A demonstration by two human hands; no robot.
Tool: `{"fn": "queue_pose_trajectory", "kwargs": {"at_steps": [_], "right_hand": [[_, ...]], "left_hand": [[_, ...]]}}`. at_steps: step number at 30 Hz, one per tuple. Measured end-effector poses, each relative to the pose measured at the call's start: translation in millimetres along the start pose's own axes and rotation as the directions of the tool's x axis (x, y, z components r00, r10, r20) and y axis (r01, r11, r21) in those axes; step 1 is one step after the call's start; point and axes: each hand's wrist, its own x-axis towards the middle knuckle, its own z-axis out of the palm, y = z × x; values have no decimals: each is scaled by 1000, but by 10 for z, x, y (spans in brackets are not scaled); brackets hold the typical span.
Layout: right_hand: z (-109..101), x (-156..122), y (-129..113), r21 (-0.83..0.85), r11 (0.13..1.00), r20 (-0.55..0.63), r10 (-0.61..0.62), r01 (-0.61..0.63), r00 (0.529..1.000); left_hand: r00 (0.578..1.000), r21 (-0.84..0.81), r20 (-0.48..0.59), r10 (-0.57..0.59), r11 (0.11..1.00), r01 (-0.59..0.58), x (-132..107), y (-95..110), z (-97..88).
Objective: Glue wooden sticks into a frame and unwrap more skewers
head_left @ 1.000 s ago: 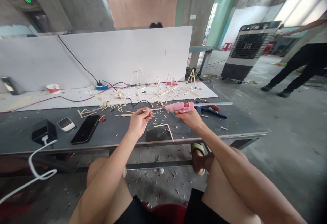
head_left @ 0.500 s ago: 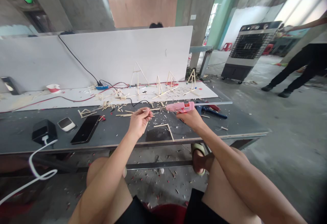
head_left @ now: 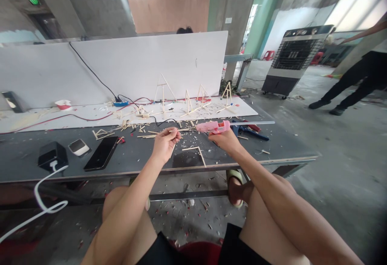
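Wrapping its grip closed around a pink hot-glue gun [head_left: 213, 127], a seated person's right hand [head_left: 225, 139] is aiming the nozzle left over the gray bench [head_left: 290, 149]. The left hand [head_left: 166, 140] is pinching a thin wooden stick [head_left: 183, 129] tightly, its end pointing right, near the nozzle. Joined sticks [head_left: 202, 157] are lying at the near edge; triangular stick frames [head_left: 163, 99] are standing on the far side.

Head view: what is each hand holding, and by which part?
The right hand grips the pink glue gun by its handle. The left hand pinches a thin wooden stick away from the end that points toward the glue gun.
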Motion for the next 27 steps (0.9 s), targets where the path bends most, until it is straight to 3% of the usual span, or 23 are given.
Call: {"fn": "queue_pose_trajectory", "kwargs": {"at_steps": [21,27], "right_hand": [[-18,-3,27,-3,1000,32,-8,8,999],[-22,-30,-17,23,999,56,42,-44,998]], "left_hand": [[1000,7,5,0,1000,0,7,3,-11],[1000,-14,10,-8,1000,8,10,-8,-19]]}}
